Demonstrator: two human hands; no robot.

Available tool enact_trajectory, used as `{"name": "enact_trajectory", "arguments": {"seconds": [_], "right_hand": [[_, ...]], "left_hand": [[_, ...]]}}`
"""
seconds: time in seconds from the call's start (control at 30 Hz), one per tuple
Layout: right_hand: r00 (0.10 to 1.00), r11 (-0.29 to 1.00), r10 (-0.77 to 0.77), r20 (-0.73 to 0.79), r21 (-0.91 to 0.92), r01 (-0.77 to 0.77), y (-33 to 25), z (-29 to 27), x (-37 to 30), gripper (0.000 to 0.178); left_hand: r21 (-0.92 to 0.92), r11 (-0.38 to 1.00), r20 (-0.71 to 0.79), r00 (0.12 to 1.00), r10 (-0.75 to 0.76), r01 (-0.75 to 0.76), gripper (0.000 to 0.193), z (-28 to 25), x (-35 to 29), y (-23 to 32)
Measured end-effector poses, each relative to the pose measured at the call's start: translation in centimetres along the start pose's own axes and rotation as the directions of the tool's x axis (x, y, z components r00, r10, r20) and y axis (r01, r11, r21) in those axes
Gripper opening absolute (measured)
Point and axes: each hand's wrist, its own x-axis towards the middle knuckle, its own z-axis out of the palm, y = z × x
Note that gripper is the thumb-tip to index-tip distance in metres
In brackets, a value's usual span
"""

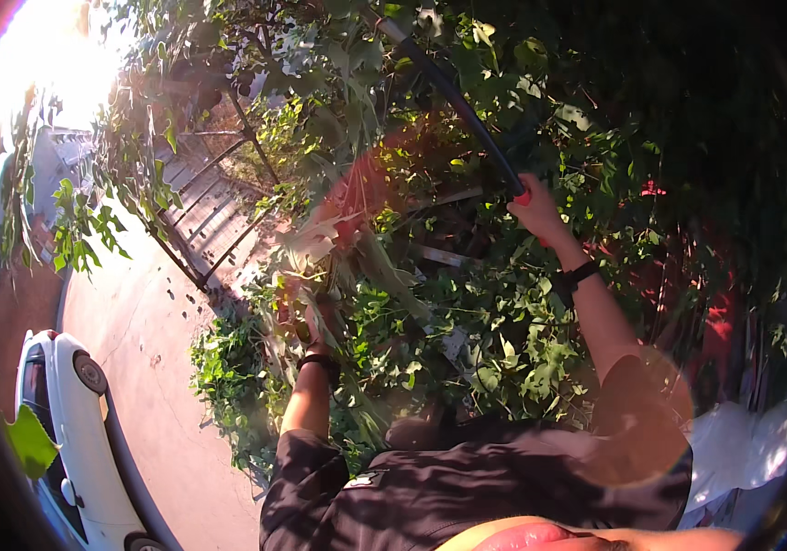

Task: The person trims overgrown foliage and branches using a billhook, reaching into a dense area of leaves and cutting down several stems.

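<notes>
Among vines [526, 354], your right grip [533, 209] clasps a black handle [467, 112] slanting up-left; whether your shaded left grip [320, 321] grasps anything is unclear.

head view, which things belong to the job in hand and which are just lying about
Part of the work:
long dark pole, gripped by the right hand
leafy vines, around the left hand, whose grip is unclear

Just about:
white car
white sheeting, at lower right

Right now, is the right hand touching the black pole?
Touching: the head view shows the right hand gripping the black pole at its red end.
</notes>
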Motion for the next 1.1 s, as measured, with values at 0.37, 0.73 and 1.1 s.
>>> {"name": "enact_trajectory", "arguments": {"seconds": [0.37, 0.73, 1.1], "right_hand": [[0.994, 0.999, -0.038, 0.104, -0.012, 0.039, -13.3, -3.3, 2.2, 0.026], [0.973, 0.987, 0.154, 0.174, -0.076, -0.143, -10.4, -3.5, -5.9, 0.027], [0.323, 0.277, 0.877, 0.357, 0.175, -0.945, 14.6, -4.7, -52.6, 0.013]], "left_hand": [[-0.027, 0.999, -0.011, 0.999, -0.035, 0.034, 0.03, 2.0, -6.5, -2.6], [-0.062, 0.928, -0.036, 0.928, -0.37, 0.367, 0.035, -5.1, -13.9, 6.2], [0.839, -0.533, -0.226, 0.96, -0.162, 0.108, 0.061, -22.5, -30.5, 11.0]]}}
